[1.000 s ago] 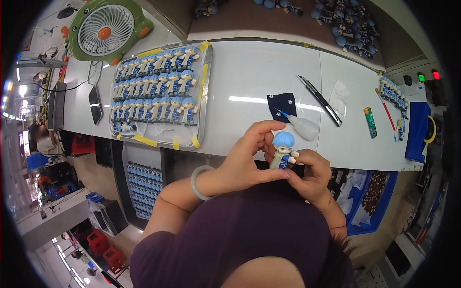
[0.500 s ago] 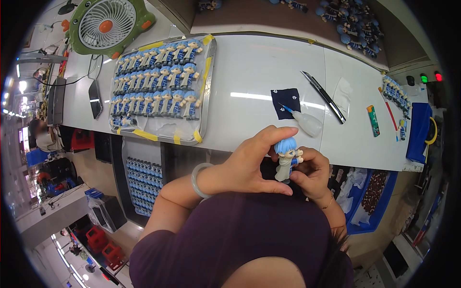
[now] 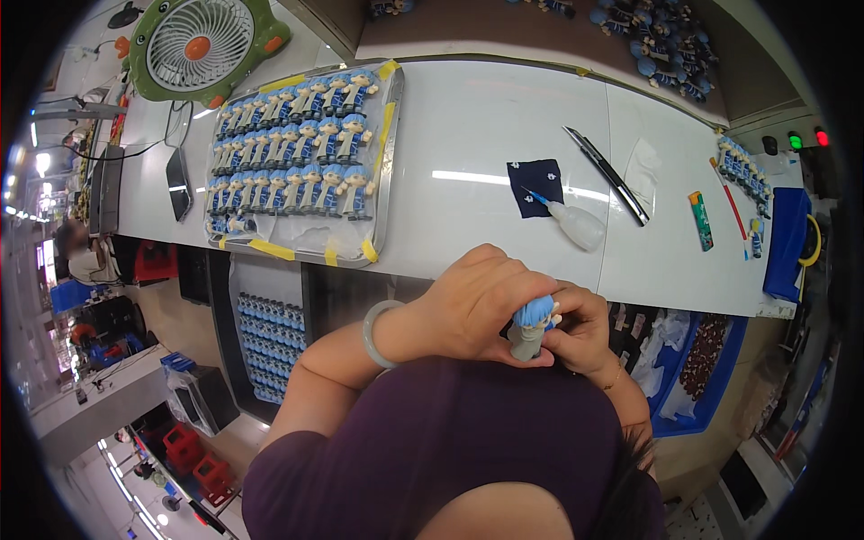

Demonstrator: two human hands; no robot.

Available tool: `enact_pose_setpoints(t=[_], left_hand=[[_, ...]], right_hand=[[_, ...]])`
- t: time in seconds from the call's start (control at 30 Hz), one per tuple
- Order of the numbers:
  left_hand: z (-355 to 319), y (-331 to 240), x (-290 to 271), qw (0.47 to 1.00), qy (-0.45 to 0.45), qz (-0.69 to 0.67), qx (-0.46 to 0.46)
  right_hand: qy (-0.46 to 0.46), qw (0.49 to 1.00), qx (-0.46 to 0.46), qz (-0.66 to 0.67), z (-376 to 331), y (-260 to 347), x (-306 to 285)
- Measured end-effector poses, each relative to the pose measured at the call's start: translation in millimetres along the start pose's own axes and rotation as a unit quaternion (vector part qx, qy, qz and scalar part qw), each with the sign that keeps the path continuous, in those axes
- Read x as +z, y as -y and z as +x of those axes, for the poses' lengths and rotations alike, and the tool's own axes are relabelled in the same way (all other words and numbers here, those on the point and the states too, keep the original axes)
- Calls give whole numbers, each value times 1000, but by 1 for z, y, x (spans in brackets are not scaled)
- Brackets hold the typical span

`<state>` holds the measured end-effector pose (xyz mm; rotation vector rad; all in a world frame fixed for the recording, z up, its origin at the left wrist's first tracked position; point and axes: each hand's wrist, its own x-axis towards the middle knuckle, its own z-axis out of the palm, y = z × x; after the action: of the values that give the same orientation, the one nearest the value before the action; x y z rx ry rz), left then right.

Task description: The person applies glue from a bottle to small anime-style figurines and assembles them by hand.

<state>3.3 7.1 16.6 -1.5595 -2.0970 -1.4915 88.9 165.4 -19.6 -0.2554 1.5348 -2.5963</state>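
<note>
Holding, partly hidden between both closely curled hands, a blue-haired figurine. Seeing similar figurines in the taped tray, hardly recognisable brown pieces in the blue bin.

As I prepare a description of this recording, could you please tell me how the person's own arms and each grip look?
Left grip and right grip are ungloved hands. A smooth, pale round bangle circles the left wrist; a thin gold-coloured bracelet the right. A dark purple short sleeve covers the left upper arm.
</note>
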Motion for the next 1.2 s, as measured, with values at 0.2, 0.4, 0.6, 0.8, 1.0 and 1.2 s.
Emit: enact_pose_setpoints(t=[0.2, 0.4, 0.6, 0.8, 1.0, 1.2], left_hand=[[-2, -1, 2, 1000, -5, 11, 1], [-8, 9, -16, 991, 38, 39, -120], [-8, 4, -21, 989, 11, -2, -148], [-10, 4, -22, 994, 53, 72, -60], [-3, 0, -24, 994, 61, 66, -59], [-1, -4, -20, 995, 64, 66, -28]], right_hand=[[0, 1000, 30, 10, -2, 1, 0], [-31, 831, -173, -527, 25, 16, -26], [-143, 708, -74, -687, 40, 12, -39], [-131, 726, -73, -671, 33, 5, -49], [-83, 946, -4, -314, 5, 44, -30], [-74, 868, -132, -472, 7, 57, -13]])
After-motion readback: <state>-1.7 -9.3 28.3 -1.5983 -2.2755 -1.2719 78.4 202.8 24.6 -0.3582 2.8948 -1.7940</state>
